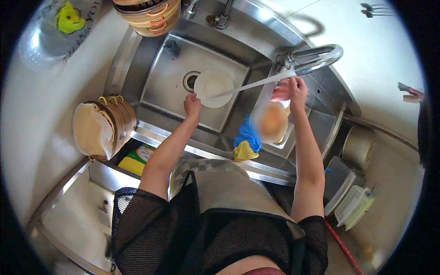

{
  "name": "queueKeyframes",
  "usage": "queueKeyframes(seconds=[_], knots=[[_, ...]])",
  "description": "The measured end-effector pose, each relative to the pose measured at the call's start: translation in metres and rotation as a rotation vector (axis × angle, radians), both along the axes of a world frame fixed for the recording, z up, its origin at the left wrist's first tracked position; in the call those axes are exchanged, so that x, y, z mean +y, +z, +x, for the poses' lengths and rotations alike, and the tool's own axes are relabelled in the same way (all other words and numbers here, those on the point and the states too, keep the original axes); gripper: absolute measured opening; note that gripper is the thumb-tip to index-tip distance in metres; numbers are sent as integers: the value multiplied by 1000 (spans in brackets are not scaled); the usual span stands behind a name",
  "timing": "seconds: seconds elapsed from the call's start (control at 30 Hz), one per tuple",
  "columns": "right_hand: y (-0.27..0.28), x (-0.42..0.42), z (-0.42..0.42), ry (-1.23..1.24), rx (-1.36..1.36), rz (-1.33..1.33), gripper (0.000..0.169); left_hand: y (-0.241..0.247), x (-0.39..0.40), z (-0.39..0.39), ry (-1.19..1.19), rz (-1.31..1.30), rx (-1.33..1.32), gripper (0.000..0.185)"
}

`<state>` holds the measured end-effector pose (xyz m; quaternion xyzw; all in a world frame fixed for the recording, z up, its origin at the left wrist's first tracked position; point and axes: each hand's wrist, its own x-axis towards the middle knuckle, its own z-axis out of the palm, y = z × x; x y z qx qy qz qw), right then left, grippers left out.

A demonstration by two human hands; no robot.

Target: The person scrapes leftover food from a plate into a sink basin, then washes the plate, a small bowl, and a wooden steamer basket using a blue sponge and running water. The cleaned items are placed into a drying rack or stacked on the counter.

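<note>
My left hand (193,105) pinches the near left rim of a round white plate (213,82) in the large basin of a steel sink (165,82). A stream of water (257,82) runs sideways onto the plate from the curved chrome faucet (330,56). My right hand (298,90) has its fingers closed at the faucet's outlet; its exact grip is partly hidden. Something pink (282,92) shows beside it. Below, a blurred round orange-brown thing (273,122) lies over the divider and smaller basin. Blue cloth (246,134) and yellow cloth (245,151) lie beside it.
Stacked bamboo steamers (123,120) stand left of the sink, more steamers (161,22) at its back left corner. A clear plastic bag (44,43) is at upper left. At right are a metal pot (359,146), a grey container (338,178) and a white basket (352,202).
</note>
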<state>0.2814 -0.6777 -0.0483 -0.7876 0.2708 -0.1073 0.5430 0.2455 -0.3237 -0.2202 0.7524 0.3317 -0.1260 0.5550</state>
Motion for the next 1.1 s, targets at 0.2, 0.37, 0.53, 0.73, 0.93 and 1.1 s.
queueKeyframes(seconds=[0.2,0.37,0.53,0.73,0.93,1.1], knots=[[-1,0,3,13,-40,-42,20,56,-12,-7,-35,-531,171,26],[4,-5,-1,61,-58,127,15,119,-13,-8,-180,-652,194,23],[10,-8,-1,81,-85,98,14,168,13,-16,-108,-632,74,22],[-1,-18,4,145,-57,106,20,171,44,-33,34,-586,39,26],[4,-21,12,110,60,58,20,144,35,-29,93,-639,87,26],[23,-60,24,109,-57,221,26,121,0,-11,32,-734,166,25]])
